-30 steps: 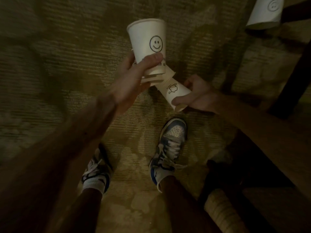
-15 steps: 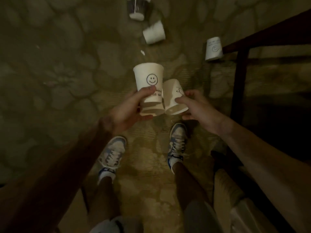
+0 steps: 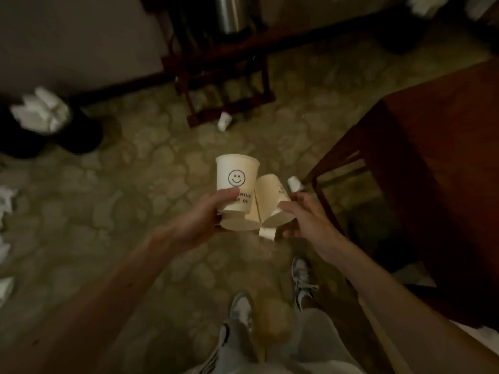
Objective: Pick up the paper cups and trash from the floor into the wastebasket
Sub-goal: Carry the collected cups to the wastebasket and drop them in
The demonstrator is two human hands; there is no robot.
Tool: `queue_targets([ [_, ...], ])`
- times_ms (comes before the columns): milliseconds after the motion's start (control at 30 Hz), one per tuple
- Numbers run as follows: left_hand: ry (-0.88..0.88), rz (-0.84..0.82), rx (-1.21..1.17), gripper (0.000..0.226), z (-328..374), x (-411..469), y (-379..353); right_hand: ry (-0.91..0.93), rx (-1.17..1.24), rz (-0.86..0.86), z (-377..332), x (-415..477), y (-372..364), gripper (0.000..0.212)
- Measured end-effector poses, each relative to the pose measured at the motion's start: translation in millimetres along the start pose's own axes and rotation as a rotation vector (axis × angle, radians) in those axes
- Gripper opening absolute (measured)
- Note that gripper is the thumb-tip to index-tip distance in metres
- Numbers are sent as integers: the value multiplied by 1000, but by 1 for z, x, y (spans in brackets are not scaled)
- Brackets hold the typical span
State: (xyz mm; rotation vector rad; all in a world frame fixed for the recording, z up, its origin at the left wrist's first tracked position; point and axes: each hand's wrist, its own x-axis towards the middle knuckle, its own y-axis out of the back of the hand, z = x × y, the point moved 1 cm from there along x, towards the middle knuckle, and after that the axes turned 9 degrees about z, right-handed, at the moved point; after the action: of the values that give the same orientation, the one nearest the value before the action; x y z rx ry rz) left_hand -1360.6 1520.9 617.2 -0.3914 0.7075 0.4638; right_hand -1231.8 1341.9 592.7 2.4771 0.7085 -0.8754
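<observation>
My left hand [image 3: 201,221] grips a stack of white paper cups [image 3: 236,182]; the top one shows a smiley face and stands upright. My right hand [image 3: 305,220] holds another white cup [image 3: 270,198] tilted against that stack, with a paper scrap [image 3: 267,233] hanging below it. A black wastebasket [image 3: 67,139] with white trash [image 3: 40,112] in it stands at the left by the wall. One paper cup [image 3: 224,121] lies on the floor by a dark rack, and another cup [image 3: 294,183] lies by the table leg.
A dark wooden table [image 3: 437,147] fills the right side. A dark wooden rack [image 3: 229,85] with a metal can [image 3: 229,14] stands at the back wall. Crumpled white paper [image 3: 5,201] lies along the left edge. My feet [image 3: 302,279] stand on patterned carpet.
The view has lifted and swung left, bringing the wastebasket, rack and wall into sight. Both hands keep their cups side by side; the cups on the floor now lie farther off.
</observation>
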Motion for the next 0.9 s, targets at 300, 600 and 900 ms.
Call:
queue_targets([
  [300, -292, -301, 217, 62, 136, -148, -104, 327, 271, 136, -97, -206, 118, 44],
  [600, -392, -757, 404, 84, 164, -264, -308, 620, 464, 611, -43, -381, 270, 61],
  [900, -363, -1173, 609, 65, 17, -392, -535, 707, 835, 976, 137, -556, 378, 63],
])
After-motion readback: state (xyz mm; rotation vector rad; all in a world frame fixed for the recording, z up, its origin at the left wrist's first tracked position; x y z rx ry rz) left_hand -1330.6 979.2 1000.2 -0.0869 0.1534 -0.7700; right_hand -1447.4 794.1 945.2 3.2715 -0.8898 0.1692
